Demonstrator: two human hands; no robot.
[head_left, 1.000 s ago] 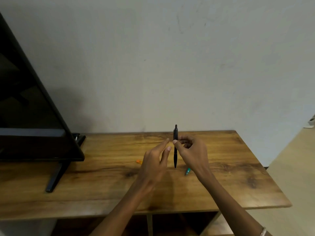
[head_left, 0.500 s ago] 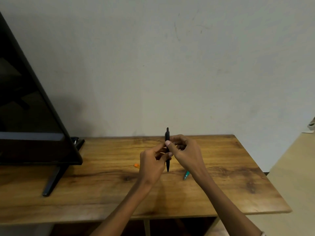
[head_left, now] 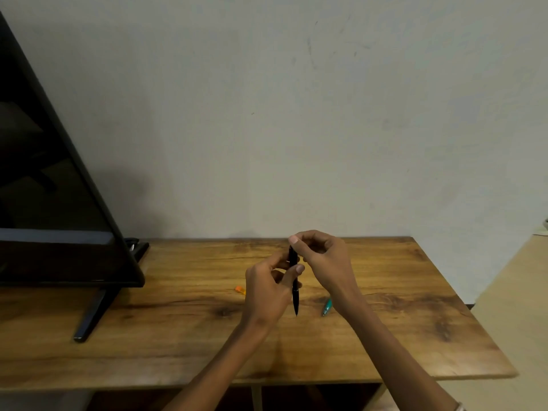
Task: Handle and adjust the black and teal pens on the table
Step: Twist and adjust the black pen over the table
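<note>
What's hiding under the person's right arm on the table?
A small teal pen lies on the wooden table, its lower end poking out. The right wrist covers its upper end, so the rest cannot be seen.

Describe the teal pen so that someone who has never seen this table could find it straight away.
Start from the wooden table against the pale wall, with a black screen at its left end. Right of the middle, beside the right hand's wrist, a short piece of the teal pen shows, lying flat. The black pen is held upright, and the small orange piece lies left of the hands.
</note>
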